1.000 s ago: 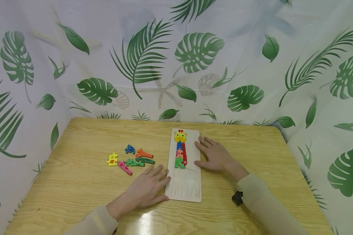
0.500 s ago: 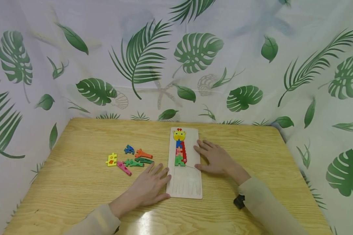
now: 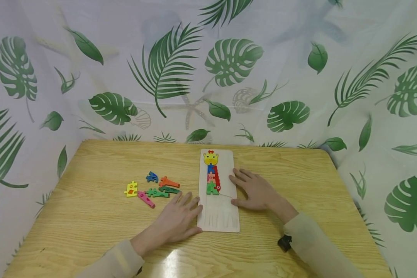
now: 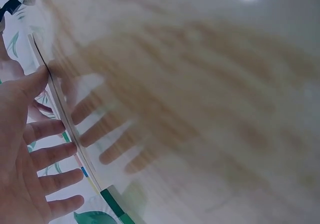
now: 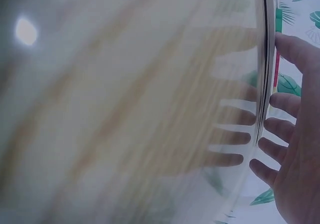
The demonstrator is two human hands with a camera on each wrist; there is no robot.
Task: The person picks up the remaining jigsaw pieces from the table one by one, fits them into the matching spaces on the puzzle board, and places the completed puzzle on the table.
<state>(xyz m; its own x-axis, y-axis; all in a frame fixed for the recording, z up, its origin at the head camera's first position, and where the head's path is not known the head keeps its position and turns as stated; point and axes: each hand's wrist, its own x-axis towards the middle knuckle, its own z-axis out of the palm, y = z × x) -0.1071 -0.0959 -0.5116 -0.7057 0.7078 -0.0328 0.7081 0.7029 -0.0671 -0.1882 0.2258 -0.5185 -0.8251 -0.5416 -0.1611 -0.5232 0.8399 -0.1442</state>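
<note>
A pale puzzle board [image 3: 227, 216] lies lengthwise on the table. Fitted into its upper part are a yellow giraffe head [image 3: 211, 158], a blue piece [image 3: 211, 168], a pink piece [image 3: 211, 178], a green piece [image 3: 212, 188] and a red mane strip [image 3: 216, 175]; its lower recess shows bare wood. My left hand [image 3: 175, 220] touches the board's lower left edge with fingers spread. On the opposite side, my right hand [image 3: 255, 190] rests at the right edge, fingers extended. In both wrist views, the fingertips of the left [image 4: 25, 149] and right [image 5: 295, 144] hands meet the board's thin edge.
Loose puzzle pieces lie left of the board: a yellow one [image 3: 131, 189], a blue one [image 3: 151, 177], an orange one [image 3: 169, 182], a pink one [image 3: 146, 199] and two green ones. A leaf-patterned curtain [image 3: 180, 77] stands behind the wooden table [image 3: 100, 173].
The board has slid slightly away from me and turned a little, its top going left. My right hand has shifted slightly nearer. The loose pieces have stayed put.
</note>
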